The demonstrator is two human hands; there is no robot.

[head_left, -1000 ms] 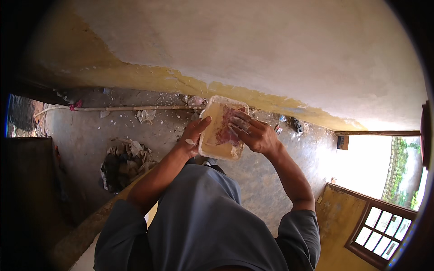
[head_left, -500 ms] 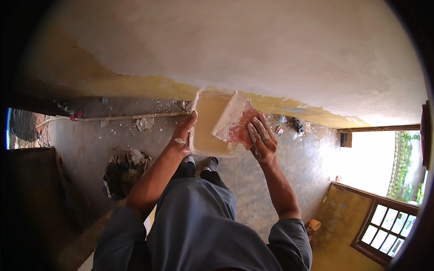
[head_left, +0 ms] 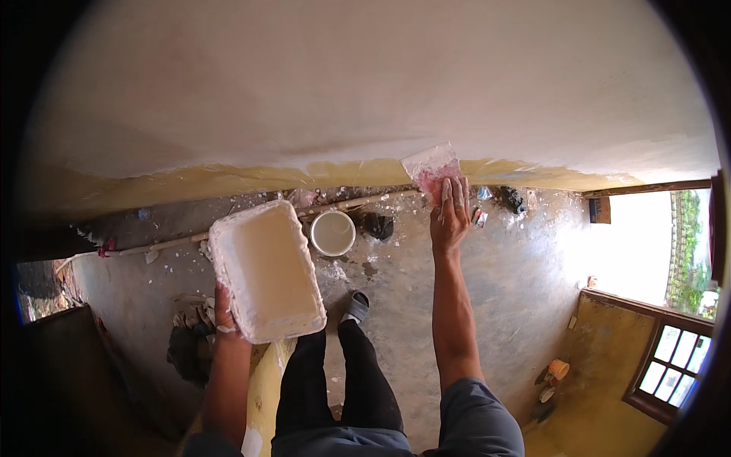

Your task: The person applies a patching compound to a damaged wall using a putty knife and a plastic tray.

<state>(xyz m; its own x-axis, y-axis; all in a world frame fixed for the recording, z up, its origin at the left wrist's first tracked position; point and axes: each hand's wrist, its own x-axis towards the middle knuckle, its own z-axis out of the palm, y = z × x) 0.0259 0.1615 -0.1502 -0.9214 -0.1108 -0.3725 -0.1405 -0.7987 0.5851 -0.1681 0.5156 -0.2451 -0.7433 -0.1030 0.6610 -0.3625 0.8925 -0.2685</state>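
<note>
My left hand [head_left: 225,308] grips the left side of a rectangular tray [head_left: 308,263], its rim crusted with pale filler. A smooth cream layer covers the inside of the tray. In my right hand [head_left: 451,215] is a wide, flat putty scraper [head_left: 432,165], smeared white and pinkish red, with my fingers laid along its back. The scraper's edge is up at the lower part of the wall [head_left: 365,91], over the yellow strip beneath the pale coat; whether it touches, I cannot tell. My right arm is stretched forward, and the tray is held apart from the wall.
On the floor stands a round white bucket [head_left: 333,234], beside a dark bag [head_left: 378,226]. A long pole [head_left: 175,244] lies along the wall's foot among scraps. Crumpled sacking [head_left: 190,343] lies at left. At right are a bright doorway [head_left: 628,247] and a window [head_left: 670,358].
The scraper has left the tray and moved up and forward to the wall in my right hand. My left hand has drawn the tray back to the left, uncovering the bucket.
</note>
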